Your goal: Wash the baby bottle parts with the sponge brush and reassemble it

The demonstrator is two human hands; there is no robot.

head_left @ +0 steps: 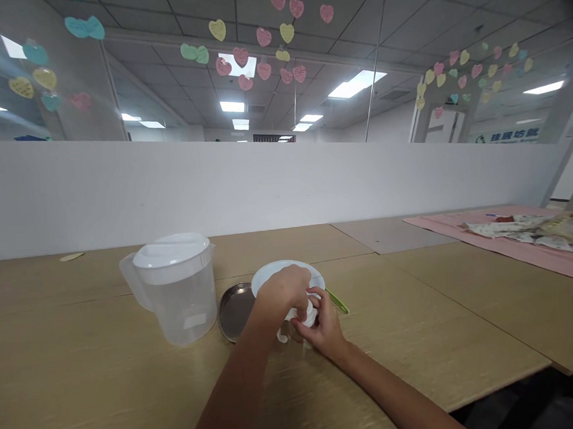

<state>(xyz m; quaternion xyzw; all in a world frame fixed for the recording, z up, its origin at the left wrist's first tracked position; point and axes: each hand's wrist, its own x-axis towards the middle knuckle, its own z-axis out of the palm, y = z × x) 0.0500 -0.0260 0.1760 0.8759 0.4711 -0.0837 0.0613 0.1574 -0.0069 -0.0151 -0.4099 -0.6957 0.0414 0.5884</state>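
Just in front of a white plate, my two hands meet at a small white round object. My right hand curls its fingers around the object's right side. From above, my left hand reaches over it with bent fingers pointing down; what its fingertips hold, if anything, is hidden. A small pale curved piece shows below the hands. To the left lies a dark metal tray, partly behind my left forearm. A green handle sticks out at the plate's right.
A clear plastic pitcher with a white lid stands left of the tray. At the far right, a pink cloth bears packets and papers. A low white partition runs along the table's back. A flat pale piece lies at the back left.
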